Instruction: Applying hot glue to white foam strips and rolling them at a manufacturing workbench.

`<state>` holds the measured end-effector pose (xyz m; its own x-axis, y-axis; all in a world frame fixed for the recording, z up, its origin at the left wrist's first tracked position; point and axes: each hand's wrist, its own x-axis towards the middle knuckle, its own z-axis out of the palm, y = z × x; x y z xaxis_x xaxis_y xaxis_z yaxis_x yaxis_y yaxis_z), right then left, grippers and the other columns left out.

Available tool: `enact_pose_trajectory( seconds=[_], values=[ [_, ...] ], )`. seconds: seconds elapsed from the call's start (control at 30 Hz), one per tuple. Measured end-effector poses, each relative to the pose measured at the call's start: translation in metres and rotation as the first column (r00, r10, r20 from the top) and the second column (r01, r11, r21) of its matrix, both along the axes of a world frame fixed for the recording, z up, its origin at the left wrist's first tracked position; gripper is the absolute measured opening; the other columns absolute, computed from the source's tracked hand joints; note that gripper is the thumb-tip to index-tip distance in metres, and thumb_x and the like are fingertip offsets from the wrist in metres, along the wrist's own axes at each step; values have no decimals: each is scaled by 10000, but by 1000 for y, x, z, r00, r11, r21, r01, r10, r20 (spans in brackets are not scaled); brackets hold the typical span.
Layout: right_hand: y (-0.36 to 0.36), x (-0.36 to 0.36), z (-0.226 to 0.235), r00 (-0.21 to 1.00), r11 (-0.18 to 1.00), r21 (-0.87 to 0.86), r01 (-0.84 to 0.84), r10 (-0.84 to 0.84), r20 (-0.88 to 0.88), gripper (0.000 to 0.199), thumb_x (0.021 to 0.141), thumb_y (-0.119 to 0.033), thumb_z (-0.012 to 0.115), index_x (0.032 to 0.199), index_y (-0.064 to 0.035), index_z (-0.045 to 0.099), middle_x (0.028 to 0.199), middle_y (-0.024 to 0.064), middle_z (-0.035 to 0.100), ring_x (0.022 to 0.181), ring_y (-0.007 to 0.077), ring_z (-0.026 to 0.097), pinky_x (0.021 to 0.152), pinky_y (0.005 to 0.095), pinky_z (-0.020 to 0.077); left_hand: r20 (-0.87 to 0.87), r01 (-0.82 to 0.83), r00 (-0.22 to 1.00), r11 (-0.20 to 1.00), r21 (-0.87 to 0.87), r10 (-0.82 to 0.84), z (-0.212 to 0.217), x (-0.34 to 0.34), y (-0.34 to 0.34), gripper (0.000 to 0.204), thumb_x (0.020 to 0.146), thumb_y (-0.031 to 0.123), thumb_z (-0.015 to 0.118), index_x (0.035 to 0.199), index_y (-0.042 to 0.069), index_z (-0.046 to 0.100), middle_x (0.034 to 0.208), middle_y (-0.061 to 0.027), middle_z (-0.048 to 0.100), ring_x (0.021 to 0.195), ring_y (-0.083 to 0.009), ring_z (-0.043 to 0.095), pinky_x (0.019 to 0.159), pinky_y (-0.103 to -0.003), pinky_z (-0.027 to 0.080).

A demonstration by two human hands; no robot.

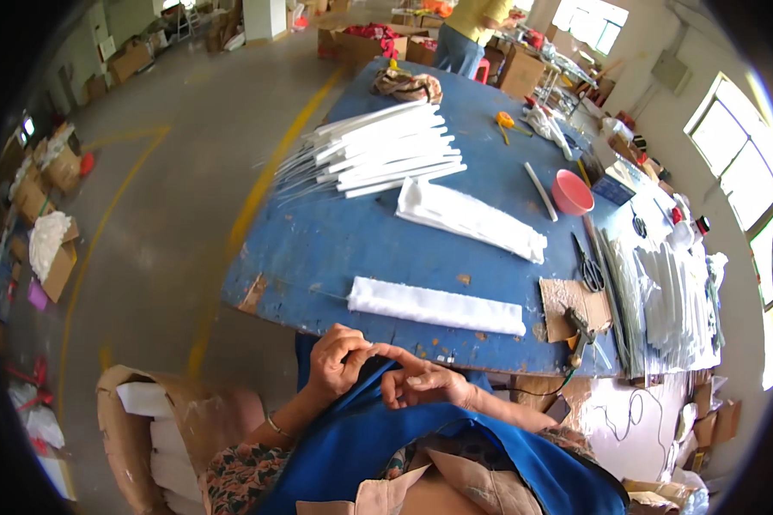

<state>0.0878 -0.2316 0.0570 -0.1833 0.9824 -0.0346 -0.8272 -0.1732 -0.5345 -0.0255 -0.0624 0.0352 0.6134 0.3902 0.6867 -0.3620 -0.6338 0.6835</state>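
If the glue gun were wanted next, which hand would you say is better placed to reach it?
Probably the right hand: the glue gun lies off to its right on the table, while the left hand is farther away, on the opposite side.

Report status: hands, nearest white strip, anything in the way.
Left hand and right hand close together before the table, grip unclear. Nearest white strip flat on the table, untouched. Glue gun and scissors right of strip, out of the way.
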Motion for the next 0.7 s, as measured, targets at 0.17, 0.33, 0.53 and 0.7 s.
enact_pose_trajectory(
  seconds=[0.17,0.33,0.53,0.7],
  values=[
    [-4,2,6,993,993,-19,113,-114,-22,763,891,-224,629,1504,-171,177,993,119,573,917,197,574,894,372,471,-21,6,1000,997,-75,-8,4,17,-5,149,821,9,704,831,35,557,785,-84,594,695,-213,566,621,-321,459],
    [-4,2,6,993,993,-9,118,-118,-29,728,895,-215,629,1482,-172,202,1000,122,572,927,209,592,881,403,495,0,-28,1000,996,84,29,-7,21,-6,129,824,-1,672,845,30,549,815,-110,575,702,-274,554,618,-370,455],
    [6,-6,6,987,992,-64,109,-115,-108,688,893,-214,633,1457,-172,241,1004,114,568,951,209,588,875,400,498,53,-143,990,948,285,133,-22,14,-1,125,818,-16,655,846,37,545,811,-104,562,700,-285,545,634,-397,447],
    [13,-9,15,986,992,-43,122,-126,-106,732,873,-237,638,1482,-163,238,1022,122,573,943,216,582,891,401,476,129,-219,975,887,408,181,-15,10,-2,115,824,-3,651,877,37,556,839,-109,577,729,-278,562,637,-400,457]
  ],
)
